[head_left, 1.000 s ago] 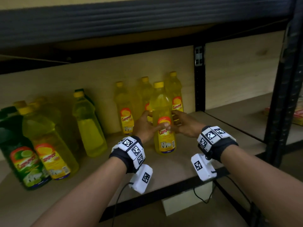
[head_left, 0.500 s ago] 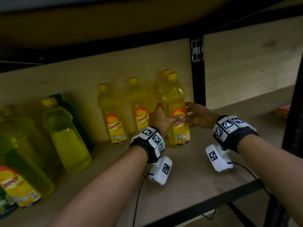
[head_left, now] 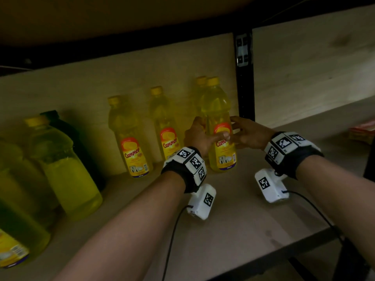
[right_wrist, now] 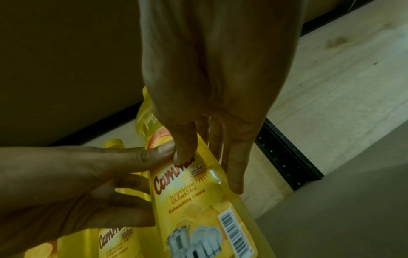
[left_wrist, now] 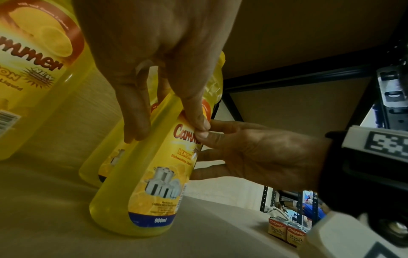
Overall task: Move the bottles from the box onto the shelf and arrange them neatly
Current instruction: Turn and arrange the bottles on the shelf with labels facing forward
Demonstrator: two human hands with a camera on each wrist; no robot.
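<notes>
Shelf: the wooden shelf carries a row of yellow dish-soap bottles along its back panel, with larger yellow and green ones at the left end.
Change: a second ago the held bottle stood nearer the front edge, ahead of the row; now it is farther back and to the right, upright, just in front of the rearmost right bottle and close to the black upright post. Judged from that, placement is nearly done and what remains is squaring it with its neighbours.
Neighbour bottles: two more labelled bottles stand to its left, apart from it.
Left hand: the left hand is grasping the held bottle's left side, thumb laid across the label.
Right hand: the right hand is curled round the bottle's right side, its thumb tip meeting the left thumb on the label.
Box: not in view.
</notes>
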